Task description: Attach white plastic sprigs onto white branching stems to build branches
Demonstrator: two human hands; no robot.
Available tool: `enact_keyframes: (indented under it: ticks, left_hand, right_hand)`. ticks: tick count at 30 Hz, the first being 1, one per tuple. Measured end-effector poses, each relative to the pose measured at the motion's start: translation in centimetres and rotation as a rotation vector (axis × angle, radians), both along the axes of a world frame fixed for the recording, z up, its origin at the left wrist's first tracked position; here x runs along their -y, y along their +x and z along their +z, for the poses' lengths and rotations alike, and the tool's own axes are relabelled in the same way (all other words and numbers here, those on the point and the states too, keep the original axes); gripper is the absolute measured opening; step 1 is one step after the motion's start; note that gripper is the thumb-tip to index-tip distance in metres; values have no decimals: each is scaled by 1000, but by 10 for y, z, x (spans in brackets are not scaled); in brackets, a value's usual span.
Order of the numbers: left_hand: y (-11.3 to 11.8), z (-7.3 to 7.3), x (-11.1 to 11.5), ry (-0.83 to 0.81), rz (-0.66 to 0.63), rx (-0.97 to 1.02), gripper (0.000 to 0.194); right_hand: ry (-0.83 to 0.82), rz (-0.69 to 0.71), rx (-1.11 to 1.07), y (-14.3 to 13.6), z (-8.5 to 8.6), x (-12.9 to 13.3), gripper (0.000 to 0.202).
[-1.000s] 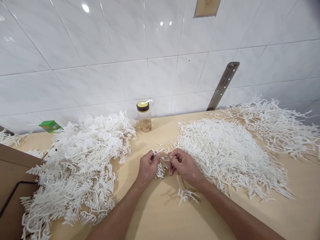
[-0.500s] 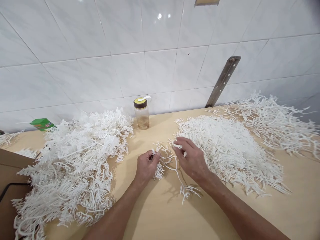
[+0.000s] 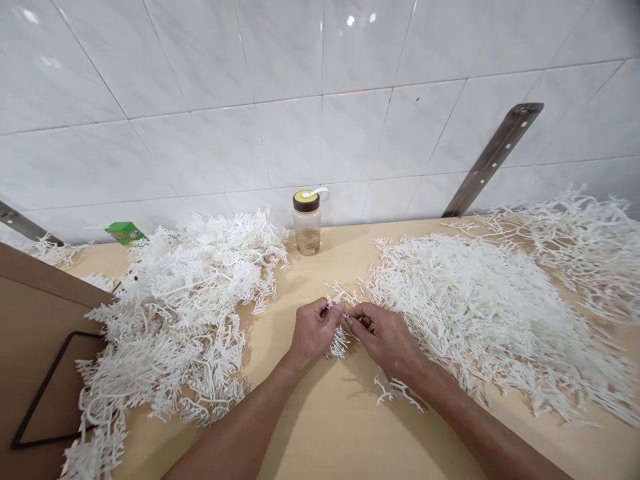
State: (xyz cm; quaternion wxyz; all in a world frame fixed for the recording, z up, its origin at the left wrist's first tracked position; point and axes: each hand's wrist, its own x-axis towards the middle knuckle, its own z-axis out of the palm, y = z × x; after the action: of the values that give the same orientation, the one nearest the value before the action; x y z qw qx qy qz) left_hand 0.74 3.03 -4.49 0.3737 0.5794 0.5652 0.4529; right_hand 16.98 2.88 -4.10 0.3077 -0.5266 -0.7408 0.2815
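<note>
My left hand (image 3: 315, 333) is closed around a white branching plastic sprig (image 3: 339, 344), whose fine tips hang below the fingers. Close beside it, my right hand (image 3: 389, 339) pinches a small white bit of the plastic between thumb and forefinger, with the fingertips of both hands almost touching. Past the underside of my right hand shows a forked white branch end (image 3: 397, 393), low over the table; its stem is hidden behind the hand. A few white tips (image 3: 345, 292) lie just beyond the fingers.
Left stands a large heap of white feathery sprigs (image 3: 185, 320); right, a heap of short white pieces (image 3: 480, 307), with bare branching stems (image 3: 585, 247) behind. A lidded bottle (image 3: 307, 230), green carton (image 3: 125, 232), cardboard box (image 3: 40, 333) and metal bracket (image 3: 493, 160) line the wooden table (image 3: 320, 427).
My right hand has come in toward the left and closed its fingertips into a pinch. The view has turned left, so the surroundings appear shifted right.
</note>
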Motion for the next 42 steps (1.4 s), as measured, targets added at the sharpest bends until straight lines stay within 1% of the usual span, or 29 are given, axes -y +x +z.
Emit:
enact_keyframes:
  ticks: [4, 7, 11, 13, 15, 17, 19, 21, 23, 26, 29, 31, 33, 34, 35, 37, 39, 42]
  left_hand:
    - [0, -1, -1, -6, -17, -29, 44]
    - [0, -1, -1, 20, -19, -69, 43]
    - [3, -1, 1, 77, 5, -104, 42]
    - [5, 0, 5, 116, 8, -89, 43]
    - [6, 1, 9, 168, 12, -63, 43]
    - [6, 2, 11, 199, 19, -32, 42]
    - [5, 1, 11, 160, 10, 38, 41]
    - [4, 0, 8, 77, -7, 127, 41]
    - [3, -2, 5, 1, -16, 203, 42]
    - [3, -4, 2, -66, -20, 276, 47]
    - [3, -4, 1, -126, -29, 365, 52]
    - [4, -3, 1, -154, -23, 409, 55]
    - [4, -2, 0, -156, -6, 422, 56]
    - [3, -2, 0, -149, 7, 423, 55]
    - [3, -2, -1, -141, 18, 425, 55]
    - [2, -1, -2, -129, 37, 440, 55]
    - [1, 0, -2, -125, 48, 459, 54]
    - [1, 2, -2, -124, 67, 478, 53]
  right_hand:
    - [-11, 7, 6, -2, 0, 0, 15]
    - [4, -6, 42, -4, 1, 1, 10]
    - [41, -14, 80, -9, 2, 2, 12]
    - [17, -30, 48, -10, 2, 1, 13]
    - [-52, -84, -11, -10, 2, -1, 13]
    - [-157, -175, -95, -6, 5, -4, 11]
    - [-241, -259, -207, 1, 10, -7, 10]
    - [-249, -313, -309, 11, 17, -10, 11]
    - [-178, -386, -347, 22, 24, -14, 15]
    - [-29, -536, -304, 43, 28, -22, 22]
    - [176, -662, -168, 63, 27, -30, 23]
    - [350, -709, -43, 71, 27, -34, 20]
    - [487, -709, 32, 74, 28, -36, 17]
    - [513, -697, 35, 74, 29, -35, 16]
    - [512, -679, 19, 72, 30, -35, 16]
    - [448, -607, -39, 66, 31, -31, 16]
    - [374, -487, -95, 56, 29, -25, 14]
    - [280, -231, -120, 34, 20, -13, 12]
